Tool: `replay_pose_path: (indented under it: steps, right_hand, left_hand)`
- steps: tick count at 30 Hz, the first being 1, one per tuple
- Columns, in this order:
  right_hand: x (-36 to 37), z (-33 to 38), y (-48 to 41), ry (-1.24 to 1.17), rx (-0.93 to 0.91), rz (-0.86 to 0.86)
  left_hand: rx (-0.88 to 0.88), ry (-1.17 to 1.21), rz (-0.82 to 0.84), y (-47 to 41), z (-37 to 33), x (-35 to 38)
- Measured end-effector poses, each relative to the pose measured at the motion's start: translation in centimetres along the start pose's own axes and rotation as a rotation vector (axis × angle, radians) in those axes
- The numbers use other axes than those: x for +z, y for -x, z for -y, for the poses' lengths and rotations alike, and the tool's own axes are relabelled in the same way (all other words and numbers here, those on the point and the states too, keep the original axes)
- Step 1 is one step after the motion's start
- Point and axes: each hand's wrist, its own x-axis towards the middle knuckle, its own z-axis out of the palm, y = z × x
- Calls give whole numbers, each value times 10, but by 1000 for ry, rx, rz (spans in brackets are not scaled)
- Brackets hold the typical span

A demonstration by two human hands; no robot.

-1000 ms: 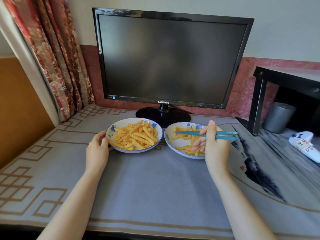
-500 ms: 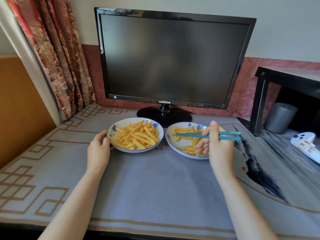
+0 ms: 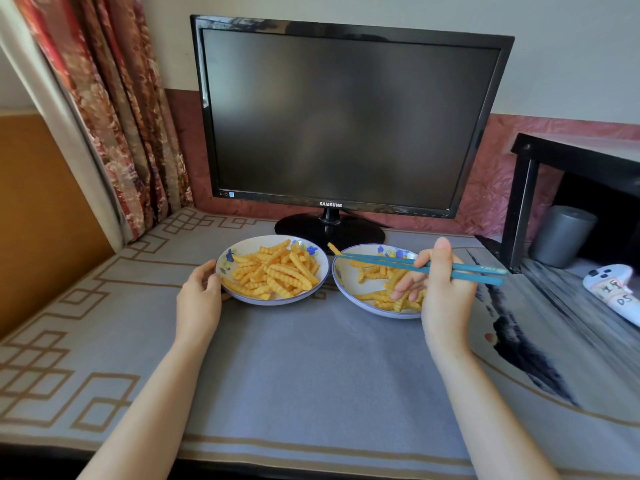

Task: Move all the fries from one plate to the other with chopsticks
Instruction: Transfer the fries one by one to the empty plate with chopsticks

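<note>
A yellow crinkle-cut fry point(image 3: 332, 248) is pinched in the tips of teal chopsticks point(image 3: 391, 264) over the left rim of the sparser white flowered plate point(image 3: 346, 282), beside the fuller plate point(image 3: 277, 301). The right hand point(image 3: 441, 292) grips the chopsticks; the left hand point(image 3: 199, 299) clasps the fuller plate's rim. Grey key-patterned cloth point(image 3: 311, 368) beneath, black monitor point(image 3: 346, 116) behind, floral curtain point(image 3: 114, 98) left; a white labelled object point(image 3: 613, 289) is cut off right

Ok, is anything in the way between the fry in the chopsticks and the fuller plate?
Nothing visible. The fry, pinched in the chopsticks, hangs over the left rim of the right plate, beside the fuller plate, a narrow gap apart. The left hand holds that plate's far rim, off the path.
</note>
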Motion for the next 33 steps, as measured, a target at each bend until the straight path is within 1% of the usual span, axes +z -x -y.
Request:
replay_pose_path:
  steps: [3,8,10,15,19,25,33]
  right_hand:
    - [7,1,4,-44,12,41]
    - [16,-2,11,-15,25,155]
    - [15,-1,11,-6,19,169]
    - [0,2,2,-13,-8,54]
    - [-12,2,-7,55,-26,-20]
    - [-11,-4,-12,171,-46,7]
    - [-10,-7,-13,183,-27,49]
  left_hand:
    - [2,2,1,0,0,0]
    - [-2,-4,-4,1,-1,1]
    - [-6,-7,-2,1,-1,0]
    - [-8,-6,-6,1,-1,0]
    - [-9,-2,-2,1,-1,0]
    - [-10,4,-2,1,-1,0]
    - [-11,16,1,1,0,0]
